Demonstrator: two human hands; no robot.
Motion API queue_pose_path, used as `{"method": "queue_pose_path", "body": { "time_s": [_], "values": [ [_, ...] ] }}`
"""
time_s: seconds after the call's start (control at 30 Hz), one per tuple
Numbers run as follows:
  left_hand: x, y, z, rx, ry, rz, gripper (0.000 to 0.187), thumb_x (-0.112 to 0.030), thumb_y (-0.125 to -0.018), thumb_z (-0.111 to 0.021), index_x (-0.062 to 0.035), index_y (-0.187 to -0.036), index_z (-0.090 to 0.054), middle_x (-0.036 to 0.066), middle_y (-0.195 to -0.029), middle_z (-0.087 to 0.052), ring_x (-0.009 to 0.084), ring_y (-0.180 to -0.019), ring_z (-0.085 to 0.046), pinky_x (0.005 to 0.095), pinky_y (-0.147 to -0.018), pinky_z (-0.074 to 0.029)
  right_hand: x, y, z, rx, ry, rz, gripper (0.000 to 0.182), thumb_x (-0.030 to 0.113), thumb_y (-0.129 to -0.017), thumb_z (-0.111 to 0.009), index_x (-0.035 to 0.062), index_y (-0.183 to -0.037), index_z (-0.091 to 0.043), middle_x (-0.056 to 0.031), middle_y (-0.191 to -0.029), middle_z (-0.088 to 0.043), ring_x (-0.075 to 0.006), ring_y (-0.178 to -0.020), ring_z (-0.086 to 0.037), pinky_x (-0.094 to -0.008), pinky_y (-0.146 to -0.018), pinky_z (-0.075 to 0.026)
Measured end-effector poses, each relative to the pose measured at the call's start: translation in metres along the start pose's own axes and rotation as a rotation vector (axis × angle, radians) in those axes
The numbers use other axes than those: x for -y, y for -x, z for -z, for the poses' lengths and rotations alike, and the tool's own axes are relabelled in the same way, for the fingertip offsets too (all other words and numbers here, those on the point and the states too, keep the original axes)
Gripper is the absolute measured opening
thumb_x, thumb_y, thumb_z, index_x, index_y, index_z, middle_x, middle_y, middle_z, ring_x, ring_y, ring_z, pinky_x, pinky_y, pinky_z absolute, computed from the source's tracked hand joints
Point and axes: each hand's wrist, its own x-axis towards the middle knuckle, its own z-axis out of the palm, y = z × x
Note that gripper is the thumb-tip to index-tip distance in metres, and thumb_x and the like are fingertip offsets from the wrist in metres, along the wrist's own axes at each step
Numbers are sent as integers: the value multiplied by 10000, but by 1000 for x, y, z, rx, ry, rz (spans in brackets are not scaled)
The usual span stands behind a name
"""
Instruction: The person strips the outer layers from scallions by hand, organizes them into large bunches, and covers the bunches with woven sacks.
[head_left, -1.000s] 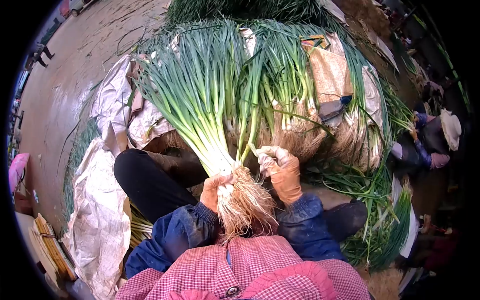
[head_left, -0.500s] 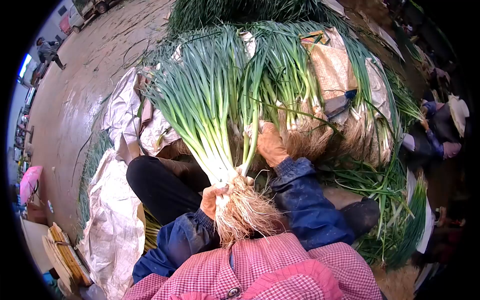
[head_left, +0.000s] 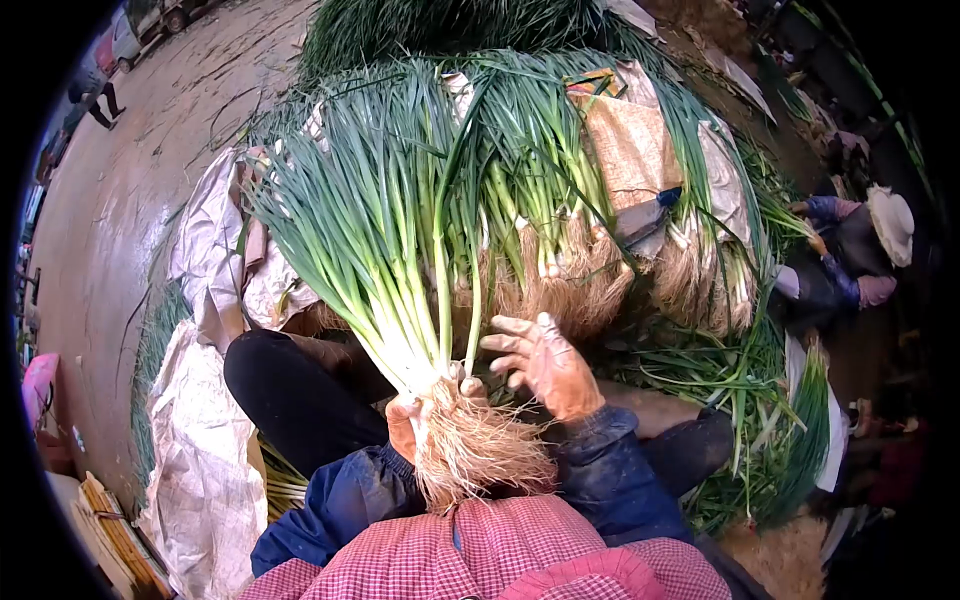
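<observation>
A thick bunch of green onions (head_left: 405, 290) leans away from me, its pale stems and long hairy roots near my lap. My left hand (head_left: 408, 425) is wrapped round the white stem bases, just above the roots. To the right of the bunch, my gloved right hand (head_left: 550, 370) is raised with its fingers spread and nothing in it. One stem stands a little apart on the right side of the bunch, close to the right fingertips. Behind lie more green onions (head_left: 535, 215) with their roots toward me.
Woven sacking (head_left: 630, 145) with a dark-bladed tool (head_left: 640, 218) on it lies among the onions. Loose leaves (head_left: 720, 375) cover the ground at right. A pale sack (head_left: 205, 450) lies at left. A co-worker in a pale hat (head_left: 890, 225) handles onions at far right.
My right hand has let go of the stem at the bunch's right side, moved down toward me and opened. The left hand still grips the bunch. The whole view has shifted slightly.
</observation>
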Motion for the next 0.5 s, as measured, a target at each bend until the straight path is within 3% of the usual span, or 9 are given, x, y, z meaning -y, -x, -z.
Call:
{"method": "queue_pose_path", "body": {
  "time_s": [0.03,0.13,0.2,0.27,0.33,0.37,0.4,0.47,0.5],
  "values": [
    [2,4,-15,-71,-52,-24,529,-266,-623,-621,-34,-1072,-467,127,-977,-479,270,-851,-482,436,-769,-436,-12,-12,-21,140,4,-48,430,336,-955,-406,-15,-1197,-464,-113,-1030,-585,-164,-809,-575,-273,-715,-478],
    [-7,8,-35,223,-52,19,409,-291,-660,-646,-128,-967,-431,83,-922,-432,191,-750,-432,351,-673,-401,15,-21,-90,180,279,143,306,246,-948,-449,3,-1125,-505,-57,-917,-587,-135,-823,-560,-274,-742,-472],
    [-6,11,-29,235,-157,-126,436,-257,-680,-645,-110,-1031,-432,115,-979,-472,208,-779,-484,373,-701,-439,-4,-39,-92,199,345,159,235,214,-942,-460,17,-1035,-548,-71,-872,-593,-157,-850,-571,-295,-766,-469],
    [-10,13,-25,-167,-279,-177,548,-220,-670,-640,-67,-1148,-422,169,-1083,-499,270,-905,-541,443,-800,-470,-26,-59,-58,-36,1022,392,222,193,-931,-475,8,-1040,-534,-95,-893,-596,-201,-859,-578,-311,-784,-467],
    [-33,17,17,-275,-277,-149,734,-145,-674,-590,-31,-1337,-298,200,-1139,-507,300,-997,-548,487,-864,-478,-27,-68,-16,-339,1116,603,278,105,-858,-567,4,-1107,-495,-139,-1005,-566,-252,-912,-562,-337,-799,-452],
    [-32,16,17,-206,-209,-123,753,-135,-672,-583,-26,-1352,-277,195,-1130,-513,299,-990,-552,479,-861,-484,-16,-77,16,-517,1265,885,365,80,-813,-598,-5,-1142,-464,-163,-1043,-538,-263,-946,-539,-355,-826,-437],
    [-29,17,18,-149,-140,-99,773,-125,-670,-576,-21,-1366,-255,190,-1121,-520,299,-983,-556,471,-857,-489,6,-74,16,-712,1337,793,434,97,-778,-622,-21,-1152,-438,-186,-1069,-513,-285,-962,-520,-372,-849,-424],
    [-28,12,13,-183,-162,25,680,-146,-705,-596,-23,-1315,-321,119,-1056,-513,255,-947,-535,421,-807,-490,42,-90,23,-671,1607,-142,394,167,-786,-625,-19,-1108,-494,-156,-914,-595,-293,-833,-573,-405,-732,-462],
    [-20,4,0,-86,-159,15,616,-164,-706,-606,-35,-1256,-360,90,-998,-491,229,-903,-514,399,-788,-473,47,-89,18,-649,1505,34,392,205,-800,-616,-15,-1105,-504,-153,-875,-605,-299,-803,-583,-411,-705,-468]
  ]
}}
